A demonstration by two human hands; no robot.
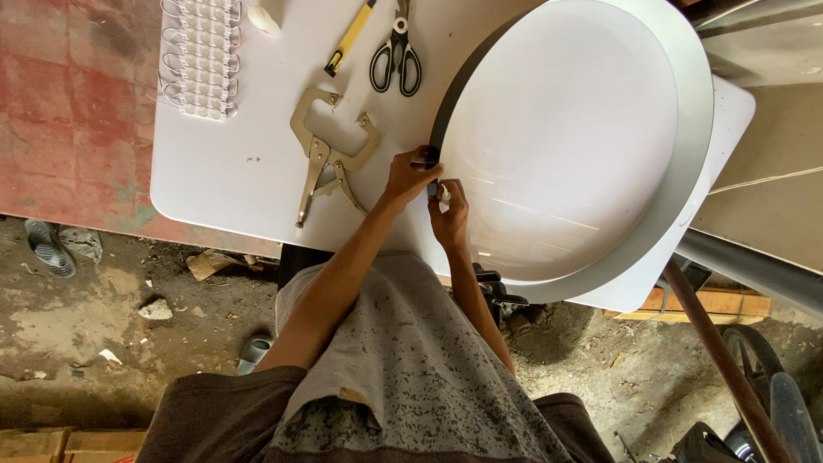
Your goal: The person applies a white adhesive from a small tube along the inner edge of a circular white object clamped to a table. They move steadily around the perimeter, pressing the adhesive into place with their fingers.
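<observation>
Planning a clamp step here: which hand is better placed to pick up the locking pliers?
Probably the left hand: the locking pliers lie just beside it on the white table, though it would have to release the dark rim band. The right hand holds a small white tube.

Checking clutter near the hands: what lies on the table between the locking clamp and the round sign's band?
Only the left hand on the dark band; otherwise bare white table right of the locking clamp, per the head view.

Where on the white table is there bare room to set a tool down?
Bare table lies between the LED strip and clamp. It is crowded by the scissors, knife and both hands at the round pan.
</observation>
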